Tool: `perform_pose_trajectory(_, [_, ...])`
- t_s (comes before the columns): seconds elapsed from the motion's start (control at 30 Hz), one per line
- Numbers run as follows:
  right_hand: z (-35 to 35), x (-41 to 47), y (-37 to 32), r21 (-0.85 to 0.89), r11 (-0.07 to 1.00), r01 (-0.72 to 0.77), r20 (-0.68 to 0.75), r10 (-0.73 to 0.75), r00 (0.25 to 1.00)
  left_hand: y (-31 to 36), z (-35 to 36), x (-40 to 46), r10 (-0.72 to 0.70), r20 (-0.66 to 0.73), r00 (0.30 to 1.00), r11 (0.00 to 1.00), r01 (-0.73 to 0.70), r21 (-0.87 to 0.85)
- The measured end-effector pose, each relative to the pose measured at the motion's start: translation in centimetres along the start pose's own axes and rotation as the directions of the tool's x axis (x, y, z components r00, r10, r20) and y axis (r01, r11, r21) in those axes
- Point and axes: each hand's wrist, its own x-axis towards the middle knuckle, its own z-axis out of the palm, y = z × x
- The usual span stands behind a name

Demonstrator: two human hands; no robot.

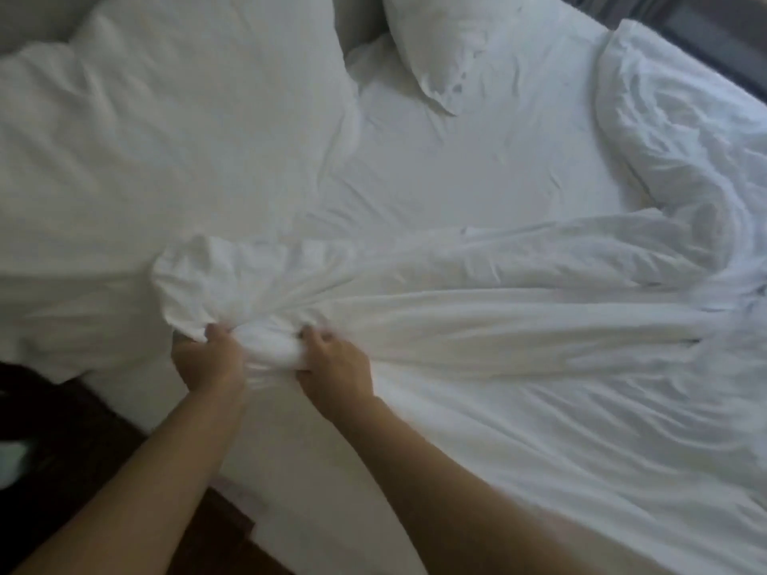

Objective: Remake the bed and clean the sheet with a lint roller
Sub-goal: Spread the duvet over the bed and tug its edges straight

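We grip a bunched edge of the duvet [477, 325] with both hands: left hand [209, 359] and right hand [336, 361] curl into the white fabric near the bed's near side. The bare sheet [456, 159] lies beyond, under two pillows [166, 118].

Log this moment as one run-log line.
stage: remaking bed | left hand: grips duvet | right hand: grips duvet | sheet: exposed | lint roller: unseen

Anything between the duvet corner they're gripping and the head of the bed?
Yes. Both hands, left and right, grip the bunched duvet. The large pillow lies right ahead of that corner; a smaller pillow sits further right. The sheet between is bare.
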Motion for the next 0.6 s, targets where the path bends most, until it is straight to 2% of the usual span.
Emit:
perform_pose_trajectory(0.1, [2.8, -2.1, -1.4, 0.109, 0.982, -0.157, 0.31, 0.117, 0.944, -3.7, -3.1, -0.9, -0.035, 0.056, 0.998, 0.999, 0.035, 0.005])
perform_pose_trajectory(0.13, [2.5, -2.3, -0.5, 0.134, 0.973, -0.189, 0.302, 0.142, 0.943, -4.5, -3.3, -1.4, -0.049, 0.057, 0.997, 0.999, 0.05, -0.019])
perform_pose_trajectory(0.2, [0.3, -1.9, 3.2, 0.112, 0.971, -0.209, 0.076, 0.202, 0.976, -5.3, -3.5, -2.1, -0.103, 0.033, 0.994, 0.994, 0.105, -0.036])
perform_pose_trajectory(0.27, [-3.2, -0.7, 7.7, -0.02, 0.976, -0.218, -0.256, 0.206, 0.945, -5.7, -3.7, -2.8, -0.128, 0.041, 0.991, 0.991, 0.129, -0.044])
perform_pose_trajectory(0.3, [-4.9, 0.1, 9.7, -0.089, 0.977, -0.193, -0.343, 0.151, 0.927, -5.9, -3.8, -3.2, -0.13, 0.057, 0.99, 0.99, 0.133, -0.049])
perform_pose_trajectory(0.33, [-6.3, 1.4, 11.2, -0.17, 0.97, -0.176, -0.343, 0.109, 0.933, -6.0, -4.0, -3.7, -0.125, 0.066, 0.99, 0.991, 0.128, -0.042])
perform_pose_trajectory(0.4, [-8.3, 4.5, 12.6, -0.365, 0.922, -0.126, -0.14, 0.08, 0.987, -6.2, -4.4, -4.3, -0.109, 0.076, 0.991, 0.994, 0.11, -0.011])
perform_pose_trajectory(0.47, [-8.8, 7.4, 12.9, -0.523, 0.852, -0.032, 0.052, 0.069, 0.996, -6.7, -5.3, -4.2, -0.091, 0.072, 0.993, 0.996, 0.09, 0.009])
perform_pose_trajectory(0.53, [-8.4, 9.2, 12.1, -0.546, 0.838, 0.03, 0.203, 0.097, 0.974, -7.0, -6.8, -3.8, -0.078, 0.031, 0.996, 0.997, 0.078, 0.006])
perform_pose_trajectory(0.6, [-6.7, 9.8, 9.9, -0.47, 0.879, 0.079, 0.368, 0.114, 0.923, -7.6, -8.8, -3.2, -0.089, -0.037, 0.995, 0.996, 0.089, -0.014])
